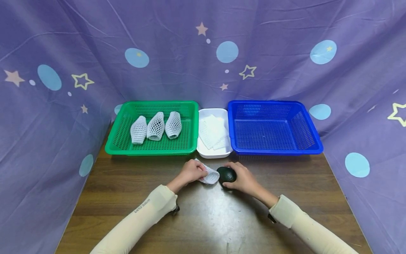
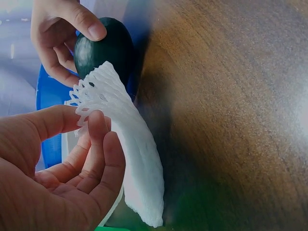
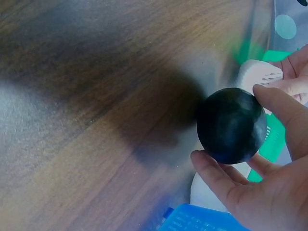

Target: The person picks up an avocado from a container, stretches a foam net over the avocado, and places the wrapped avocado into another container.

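My left hand pinches the rim of a white foam net sleeve between thumb and fingers, just above the wooden table. In the left wrist view the foam net sleeve hangs down past the fingers, its meshed mouth turned toward a dark green avocado. My right hand grips that avocado, thumb on one side and fingers on the other. One end of the avocado faces the right wrist camera. Fruit and sleeve mouth are close together; whether they touch I cannot tell.
A green basket at the back left holds three net-sleeved items. Beside it, a white tray contains flat foam nets. At the back right stands a blue basket. A purple curtain surrounds the table.
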### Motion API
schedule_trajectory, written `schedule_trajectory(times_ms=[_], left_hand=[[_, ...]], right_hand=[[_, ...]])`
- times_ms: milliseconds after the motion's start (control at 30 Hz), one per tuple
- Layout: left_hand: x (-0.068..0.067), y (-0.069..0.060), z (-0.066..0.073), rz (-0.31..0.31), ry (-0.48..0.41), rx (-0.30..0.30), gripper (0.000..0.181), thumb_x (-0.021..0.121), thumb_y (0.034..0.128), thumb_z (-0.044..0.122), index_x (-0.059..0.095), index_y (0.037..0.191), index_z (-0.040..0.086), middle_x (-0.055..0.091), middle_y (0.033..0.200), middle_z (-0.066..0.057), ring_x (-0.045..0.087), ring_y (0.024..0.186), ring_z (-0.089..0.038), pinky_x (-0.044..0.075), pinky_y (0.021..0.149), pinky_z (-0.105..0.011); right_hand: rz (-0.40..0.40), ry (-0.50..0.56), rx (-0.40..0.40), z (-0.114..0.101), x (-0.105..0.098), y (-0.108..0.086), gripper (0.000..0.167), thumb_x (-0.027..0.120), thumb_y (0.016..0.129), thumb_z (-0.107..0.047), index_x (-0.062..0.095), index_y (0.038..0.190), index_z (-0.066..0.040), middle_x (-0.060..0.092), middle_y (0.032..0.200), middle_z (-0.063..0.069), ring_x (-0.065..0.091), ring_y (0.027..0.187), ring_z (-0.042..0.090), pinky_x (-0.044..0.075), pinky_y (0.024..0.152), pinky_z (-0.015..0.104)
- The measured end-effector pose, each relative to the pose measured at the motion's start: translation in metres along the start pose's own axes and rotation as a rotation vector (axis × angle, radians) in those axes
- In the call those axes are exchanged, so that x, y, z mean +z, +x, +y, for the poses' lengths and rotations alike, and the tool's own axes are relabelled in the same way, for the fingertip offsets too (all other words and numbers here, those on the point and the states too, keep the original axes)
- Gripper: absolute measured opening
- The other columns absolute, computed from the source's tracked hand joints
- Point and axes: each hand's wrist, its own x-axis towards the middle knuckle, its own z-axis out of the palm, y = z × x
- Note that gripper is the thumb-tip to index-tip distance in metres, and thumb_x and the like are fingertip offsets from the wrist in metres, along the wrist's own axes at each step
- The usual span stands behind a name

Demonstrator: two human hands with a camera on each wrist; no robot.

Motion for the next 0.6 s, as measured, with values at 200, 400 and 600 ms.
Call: schedule_trajectory(times_ms=[200, 400, 600], left_hand=[[-0.0005, -0.0012, 0.0012, 0.004, -0.001, 0.007, 0.005, 0.075, 0.0789, 0.006, 0.073, 0.076, 0.003, 0.062, 0.057, 0.006, 0.054, 0.05, -0.004, 0.042, 0.049, -0.016], [0.0, -0.0006, 0.001, 0.0, 0.001, 0.005, 0.005, 0.075, 0.0795, 0.006, 0.073, 0.076, 0.003, 0.062, 0.057, 0.006, 0.054, 0.05, -0.003, 0.043, 0.049, -0.015], [-0.0009, -0.002, 0.0018, -0.008, -0.016, 0.019, 0.004, 0.073, 0.0793, 0.005, 0.073, 0.076, 0.002, 0.065, 0.059, 0.002, 0.056, 0.051, -0.003, 0.046, 0.05, -0.016]], right_hand=[[0.009, 0.017, -0.021, 0.0002, 0.0011, -0.0002, 0.066, 0.092, 0.07, -0.022, 0.064, 0.128, -0.006, 0.067, 0.111, 0.012, 0.064, 0.098, 0.026, 0.055, 0.086, 0.045], [0.02, 0.02, -0.034, 0.0004, 0.0019, -0.0007, 0.064, 0.091, 0.071, -0.021, 0.065, 0.126, -0.006, 0.067, 0.11, 0.012, 0.064, 0.097, 0.025, 0.055, 0.085, 0.043], [0.018, 0.045, -0.027, -0.0007, 0.0024, -0.0018, 0.064, 0.091, 0.071, -0.02, 0.064, 0.127, -0.006, 0.067, 0.11, 0.013, 0.064, 0.097, 0.026, 0.055, 0.086, 0.043]])
